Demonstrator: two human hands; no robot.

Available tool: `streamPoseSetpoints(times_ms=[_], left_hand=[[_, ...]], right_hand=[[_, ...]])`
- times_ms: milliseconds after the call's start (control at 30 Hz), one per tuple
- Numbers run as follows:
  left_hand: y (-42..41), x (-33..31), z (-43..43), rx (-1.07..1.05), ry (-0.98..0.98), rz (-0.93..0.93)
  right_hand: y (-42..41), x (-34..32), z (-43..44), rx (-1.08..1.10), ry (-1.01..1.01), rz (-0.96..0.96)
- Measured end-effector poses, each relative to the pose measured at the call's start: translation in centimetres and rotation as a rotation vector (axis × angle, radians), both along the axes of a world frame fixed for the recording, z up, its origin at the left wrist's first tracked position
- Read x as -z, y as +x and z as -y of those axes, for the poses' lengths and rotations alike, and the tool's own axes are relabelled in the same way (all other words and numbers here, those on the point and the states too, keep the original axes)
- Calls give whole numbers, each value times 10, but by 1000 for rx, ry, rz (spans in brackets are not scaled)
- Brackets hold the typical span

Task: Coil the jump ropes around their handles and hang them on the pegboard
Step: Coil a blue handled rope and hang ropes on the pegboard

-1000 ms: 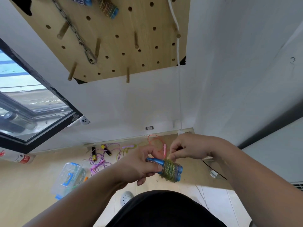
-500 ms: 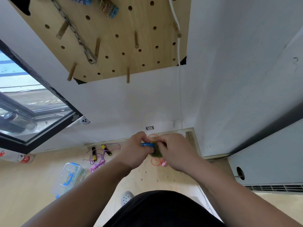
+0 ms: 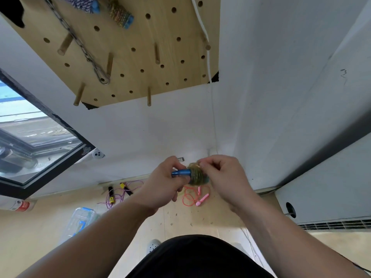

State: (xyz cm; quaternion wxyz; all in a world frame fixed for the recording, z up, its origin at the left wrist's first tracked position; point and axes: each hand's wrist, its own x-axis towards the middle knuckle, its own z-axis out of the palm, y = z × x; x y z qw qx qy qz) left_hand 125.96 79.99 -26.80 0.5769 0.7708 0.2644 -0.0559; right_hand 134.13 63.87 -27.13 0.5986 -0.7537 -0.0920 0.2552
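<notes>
Finishing the wrap seems the step in hand: at frame centre the left hand clamps the smooth blue handles while the right hand pinches the thin greenish cord wound tightly round them. Next, I judge, the end needs tucking, then the bundle goes on a round wooden peg of the pegboard, upper left.

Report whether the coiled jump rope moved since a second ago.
Yes: the coiled jump rope rose in view, from below the wall outlet to beside it.
</notes>
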Motion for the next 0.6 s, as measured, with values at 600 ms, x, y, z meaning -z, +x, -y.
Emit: streamPoseSetpoints(times_ms=[600], left_hand=[[6,-28,4,-363,-331,43]], right_hand=[[-25,-8,-13,27,113,46]])
